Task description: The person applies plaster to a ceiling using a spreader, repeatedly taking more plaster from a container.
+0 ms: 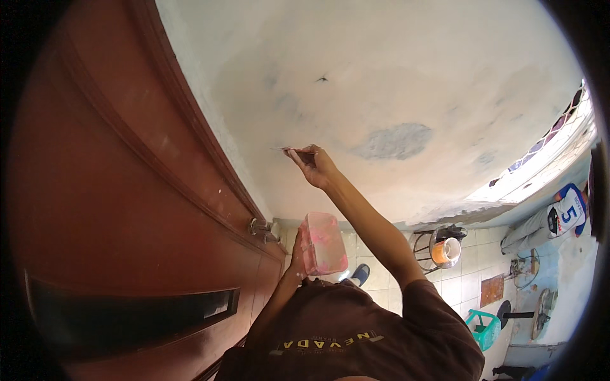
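Note:
My right hand (312,166) is raised at the wall (254,95), fingers wrapped round a putty knife with a reddish handle. Seen nearly edge-on, its thin blade (277,149) points left, close to the wall surface; whether it touches cannot be told. Lower down, my left hand (297,254) grips the side of a pink, see-through plastic container (323,244) in front of my chest. Pale smears mark the container's inside, and how full it is does not show. Grey patches (400,141) and a small dark hole (322,79) mark the pale wall.
On the left stands a brown-red door (127,209) with a metal handle (262,228). A round stool (424,247) bearing an orange and white tub (446,253) is on the tiled floor to the right. Beyond are a green plastic stool (484,330), a person (559,216) and a grilled window (540,146).

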Demonstrator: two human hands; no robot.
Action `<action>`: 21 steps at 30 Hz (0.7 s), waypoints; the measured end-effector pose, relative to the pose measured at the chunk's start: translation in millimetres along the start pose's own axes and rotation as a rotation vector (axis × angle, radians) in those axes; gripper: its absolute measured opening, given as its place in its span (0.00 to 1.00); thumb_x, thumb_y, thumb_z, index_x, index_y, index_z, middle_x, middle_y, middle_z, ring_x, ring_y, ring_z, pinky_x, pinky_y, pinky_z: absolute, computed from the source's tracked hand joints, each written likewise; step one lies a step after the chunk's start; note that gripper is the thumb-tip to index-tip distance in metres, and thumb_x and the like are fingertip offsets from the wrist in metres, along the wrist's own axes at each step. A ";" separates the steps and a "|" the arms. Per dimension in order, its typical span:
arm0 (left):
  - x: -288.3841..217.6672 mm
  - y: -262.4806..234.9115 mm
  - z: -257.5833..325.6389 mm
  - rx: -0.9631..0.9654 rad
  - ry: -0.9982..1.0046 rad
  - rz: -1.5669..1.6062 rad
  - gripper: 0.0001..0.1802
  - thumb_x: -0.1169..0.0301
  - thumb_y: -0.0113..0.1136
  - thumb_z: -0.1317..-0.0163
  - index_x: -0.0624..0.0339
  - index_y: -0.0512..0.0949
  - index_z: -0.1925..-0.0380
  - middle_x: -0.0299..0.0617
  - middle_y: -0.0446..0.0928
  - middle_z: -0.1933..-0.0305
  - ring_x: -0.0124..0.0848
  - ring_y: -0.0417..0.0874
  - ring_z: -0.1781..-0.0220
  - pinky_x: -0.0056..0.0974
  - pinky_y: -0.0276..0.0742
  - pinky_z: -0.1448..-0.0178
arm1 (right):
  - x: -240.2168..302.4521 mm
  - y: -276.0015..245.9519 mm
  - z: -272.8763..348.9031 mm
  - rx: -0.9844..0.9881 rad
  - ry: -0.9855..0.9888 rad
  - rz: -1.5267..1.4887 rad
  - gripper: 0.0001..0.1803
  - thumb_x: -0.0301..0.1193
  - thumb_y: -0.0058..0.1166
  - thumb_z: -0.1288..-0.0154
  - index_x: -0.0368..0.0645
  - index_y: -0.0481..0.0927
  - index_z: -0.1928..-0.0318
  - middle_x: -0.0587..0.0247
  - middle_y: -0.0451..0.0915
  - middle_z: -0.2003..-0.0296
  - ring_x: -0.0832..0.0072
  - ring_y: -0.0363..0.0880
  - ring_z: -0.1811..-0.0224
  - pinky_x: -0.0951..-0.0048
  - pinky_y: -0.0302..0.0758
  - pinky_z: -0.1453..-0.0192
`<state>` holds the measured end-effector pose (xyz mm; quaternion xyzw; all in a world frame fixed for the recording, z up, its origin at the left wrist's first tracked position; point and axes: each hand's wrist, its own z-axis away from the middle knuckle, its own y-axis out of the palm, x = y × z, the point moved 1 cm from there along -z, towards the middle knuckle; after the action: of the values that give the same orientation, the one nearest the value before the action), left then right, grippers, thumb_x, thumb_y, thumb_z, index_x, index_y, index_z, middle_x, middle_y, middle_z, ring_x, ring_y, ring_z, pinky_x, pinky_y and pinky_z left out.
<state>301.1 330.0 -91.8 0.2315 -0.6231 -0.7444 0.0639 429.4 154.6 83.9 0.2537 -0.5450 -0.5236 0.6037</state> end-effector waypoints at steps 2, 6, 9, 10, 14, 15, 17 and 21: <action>6.3 24.1 -2.4 -0.047 0.021 -0.040 0.41 0.36 0.45 0.25 0.52 0.62 0.25 0.46 0.72 0.29 0.44 0.76 0.31 0.53 0.76 0.29 | 1.8 -15.1 -36.6 -0.013 0.008 -0.089 0.17 0.18 0.38 0.27 0.08 0.68 0.49 0.24 0.75 0.43 0.42 0.75 0.34 0.63 0.83 0.30; 3.3 8.8 -2.7 -0.005 0.035 0.018 0.42 0.34 0.45 0.26 0.51 0.62 0.25 0.46 0.72 0.30 0.44 0.76 0.31 0.54 0.77 0.30 | 80.7 38.2 -50.8 0.315 0.165 -0.500 0.21 0.21 0.33 0.20 0.10 0.61 0.38 0.32 0.71 0.37 0.54 0.78 0.38 0.68 0.87 0.35; -2.3 18.6 2.2 -0.013 -0.009 0.097 0.37 0.36 0.47 0.26 0.52 0.69 0.32 0.42 0.76 0.38 0.41 0.80 0.39 0.54 0.81 0.37 | 187.3 107.2 -0.3 0.928 0.127 -0.298 0.21 0.19 0.28 0.21 0.12 0.62 0.37 0.35 0.72 0.40 0.51 0.77 0.37 0.61 0.86 0.33; -3.6 17.7 2.4 -0.029 -0.001 0.091 0.35 0.38 0.47 0.26 0.52 0.71 0.34 0.41 0.78 0.41 0.40 0.81 0.41 0.53 0.82 0.40 | 211.8 135.8 27.3 0.987 0.072 -0.310 0.21 0.19 0.29 0.21 0.12 0.61 0.36 0.33 0.71 0.39 0.51 0.76 0.37 0.61 0.85 0.33; -10.7 13.9 5.8 -0.100 0.087 0.015 0.29 0.42 0.48 0.24 0.53 0.74 0.39 0.40 0.80 0.46 0.38 0.83 0.46 0.52 0.84 0.45 | 223.8 198.6 123.6 1.027 -0.216 -0.284 0.23 0.19 0.29 0.21 0.12 0.58 0.32 0.29 0.68 0.36 0.49 0.75 0.34 0.63 0.83 0.30; -13.9 22.6 9.2 -0.125 0.086 0.030 0.28 0.44 0.48 0.24 0.53 0.75 0.39 0.40 0.80 0.46 0.38 0.83 0.46 0.52 0.84 0.45 | 215.2 194.3 140.1 1.016 -0.268 -0.272 0.23 0.19 0.29 0.21 0.12 0.57 0.32 0.28 0.67 0.35 0.50 0.74 0.33 0.63 0.83 0.30; -16.0 16.6 10.8 -0.096 0.077 0.037 0.32 0.41 0.49 0.26 0.52 0.71 0.35 0.41 0.77 0.41 0.40 0.81 0.42 0.53 0.82 0.41 | 188.2 173.2 154.1 0.870 -0.342 -0.286 0.24 0.21 0.30 0.20 0.12 0.57 0.33 0.26 0.67 0.35 0.50 0.73 0.32 0.65 0.82 0.28; -8.8 -39.6 -3.5 0.068 0.000 0.060 0.42 0.34 0.49 0.28 0.49 0.63 0.25 0.44 0.72 0.30 0.44 0.76 0.32 0.57 0.78 0.32 | 83.0 48.3 72.3 0.083 -0.425 -0.015 0.17 0.21 0.38 0.23 0.11 0.68 0.48 0.24 0.67 0.35 0.45 0.75 0.33 0.66 0.82 0.29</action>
<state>318.0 338.7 -127.8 0.2147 -0.6548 -0.7204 0.0782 367.9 113.9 178.9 0.1662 -0.6792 -0.5469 0.4605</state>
